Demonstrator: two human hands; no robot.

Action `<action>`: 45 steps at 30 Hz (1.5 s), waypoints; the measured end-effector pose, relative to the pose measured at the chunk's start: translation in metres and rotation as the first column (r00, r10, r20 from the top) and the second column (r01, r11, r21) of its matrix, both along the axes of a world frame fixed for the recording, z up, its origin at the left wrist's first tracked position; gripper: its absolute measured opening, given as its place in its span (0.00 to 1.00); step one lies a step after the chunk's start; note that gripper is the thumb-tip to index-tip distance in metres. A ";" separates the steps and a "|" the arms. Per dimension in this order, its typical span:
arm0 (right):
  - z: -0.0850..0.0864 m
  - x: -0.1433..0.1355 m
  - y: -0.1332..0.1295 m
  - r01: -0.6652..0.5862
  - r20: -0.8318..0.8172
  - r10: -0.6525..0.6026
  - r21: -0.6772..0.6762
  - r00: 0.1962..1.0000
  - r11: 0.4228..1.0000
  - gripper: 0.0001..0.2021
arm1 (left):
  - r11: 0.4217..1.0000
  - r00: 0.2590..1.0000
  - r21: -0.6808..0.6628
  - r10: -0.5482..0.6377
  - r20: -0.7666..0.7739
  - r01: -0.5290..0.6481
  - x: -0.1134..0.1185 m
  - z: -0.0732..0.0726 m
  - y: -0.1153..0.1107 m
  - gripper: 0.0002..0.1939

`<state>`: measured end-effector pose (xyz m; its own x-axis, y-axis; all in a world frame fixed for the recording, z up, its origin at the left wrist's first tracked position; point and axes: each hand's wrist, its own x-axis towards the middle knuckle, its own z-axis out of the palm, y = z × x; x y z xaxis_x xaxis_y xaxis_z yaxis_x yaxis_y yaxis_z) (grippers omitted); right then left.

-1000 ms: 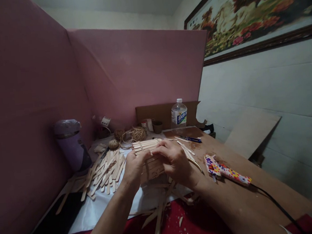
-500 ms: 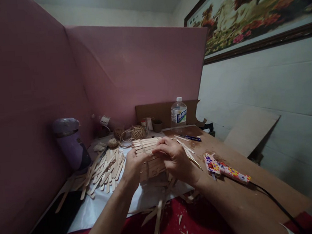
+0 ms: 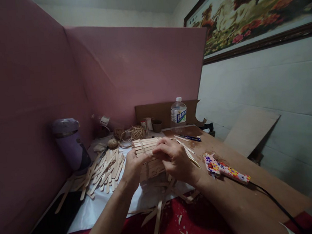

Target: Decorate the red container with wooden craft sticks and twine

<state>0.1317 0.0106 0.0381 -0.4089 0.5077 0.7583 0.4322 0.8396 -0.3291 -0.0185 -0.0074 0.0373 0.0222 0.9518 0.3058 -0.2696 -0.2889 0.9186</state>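
Note:
A small structure of wooden craft sticks (image 3: 151, 167), with twine across its top, is held up at the middle of the head view. My left hand (image 3: 134, 166) grips its left side, thumb along the front edge. On the right side, my right hand (image 3: 174, 159) has its fingers bent and pinched at the front upper edge; whatever tiny thing lies between the fingertips is hidden. A pile of loose craft sticks (image 3: 108, 172) lies left of my left hand on white cloth. Cut sticks (image 3: 158, 218) lie below the structure.
A purple tumbler (image 3: 72, 146) stands at the left. Twine balls (image 3: 137, 132), a small pot (image 3: 157, 125) and a plastic bottle (image 3: 178, 114) are at the back. To the right lie a blue-handled tool (image 3: 193, 138) and a flower-patterned glue gun (image 3: 226, 171) with a black cord.
Both hands keep their hold on the structure, with only a very slight shift of the right fingers.

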 end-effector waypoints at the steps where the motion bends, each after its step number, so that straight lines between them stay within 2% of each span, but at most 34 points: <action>1: 0.000 0.000 0.000 0.004 0.006 -0.004 0.008 1.000 1.000 0.10 | 1.000 1.000 -0.001 0.010 -0.003 -0.010 0.000 0.001 -0.001 0.18; 5: 0.000 0.000 0.000 0.010 0.016 -0.011 0.019 1.000 1.000 0.09 | 0.995 0.995 -0.008 0.102 -0.006 -0.102 0.000 0.001 -0.003 0.11; 7: 0.000 -0.001 0.000 0.011 0.012 -0.011 0.024 1.000 1.000 0.09 | 0.995 0.995 -0.011 0.097 -0.001 -0.097 0.000 0.001 -0.002 0.10; 11: 0.000 -0.002 0.000 0.002 0.005 -0.002 0.035 1.000 0.999 0.08 | 1.000 1.000 -0.016 0.025 -0.002 -0.025 0.000 -0.001 0.001 0.17; 14: 0.001 -0.002 -0.001 -0.010 -0.054 0.012 0.044 0.998 0.999 0.09 | 0.999 1.000 -0.035 0.031 0.004 -0.030 -0.001 -0.003 0.004 0.20; 18: 0.002 0.000 -0.001 0.068 -0.119 -0.061 0.052 0.991 0.996 0.11 | 0.996 0.998 -0.067 0.059 0.016 -0.058 -0.005 -0.005 0.006 0.22; 25: -0.002 -0.001 -0.002 0.103 -0.020 -0.102 0.090 0.995 0.991 0.10 | 0.997 0.998 -0.073 0.042 0.036 -0.039 -0.008 -0.004 0.009 0.22; 32: -0.003 -0.001 -0.001 0.140 -0.006 -0.140 0.125 0.990 0.982 0.11 | 0.994 0.997 -0.090 0.061 0.053 -0.056 -0.008 -0.003 0.009 0.24; 40: -0.003 -0.001 -0.001 0.117 0.077 -0.134 0.192 0.988 0.974 0.18 | 0.992 0.996 -0.107 0.077 0.045 -0.072 -0.009 -0.003 0.010 0.19; 45: -0.003 0.002 0.003 0.127 0.085 -0.154 0.261 0.984 0.957 0.19 | 0.996 0.998 -0.088 0.036 0.054 -0.031 -0.010 -0.005 0.010 0.20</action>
<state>0.1335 0.0140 0.0346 -0.4302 0.3627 0.8267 0.5724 0.8177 -0.0609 -0.0284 0.0025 0.0322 -0.0247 0.9748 0.2217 -0.3120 -0.2182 0.9247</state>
